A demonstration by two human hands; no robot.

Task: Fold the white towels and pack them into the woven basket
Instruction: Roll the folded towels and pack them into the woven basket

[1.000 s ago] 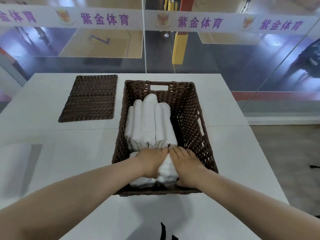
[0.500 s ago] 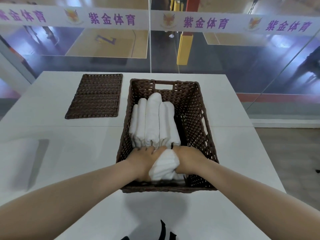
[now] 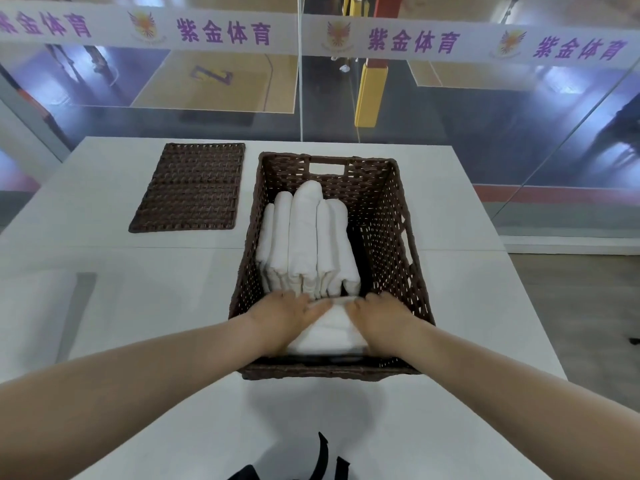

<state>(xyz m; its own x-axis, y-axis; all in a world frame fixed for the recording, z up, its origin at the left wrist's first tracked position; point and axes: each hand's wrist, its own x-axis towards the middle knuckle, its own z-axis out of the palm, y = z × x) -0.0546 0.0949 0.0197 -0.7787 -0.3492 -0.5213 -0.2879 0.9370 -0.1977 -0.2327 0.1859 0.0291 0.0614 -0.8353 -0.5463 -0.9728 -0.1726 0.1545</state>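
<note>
A dark brown woven basket (image 3: 398,244) stands on the white table (image 3: 138,306). Several folded white towels (image 3: 304,244) stand on edge in a row along its left and far part. One more folded white towel (image 3: 329,332) lies at the near end of the basket. My left hand (image 3: 284,317) rests flat on that towel's left side, fingers straight and pointing right. My right hand (image 3: 379,318) presses on its right side, fingers straight and pointing left. Both hands are inside the basket, fingertips close together over the towel's far edge.
A flat woven lid (image 3: 190,188) of the same brown lies on the table left of the basket. A glass wall (image 3: 301,98) with a printed white band rises just behind the table's far edge. The table's right edge drops to the floor.
The near towel, gripped upright between both hands half a second ago, now lies lower and flatter in the basket. Both hands have opened and spread over it.
</note>
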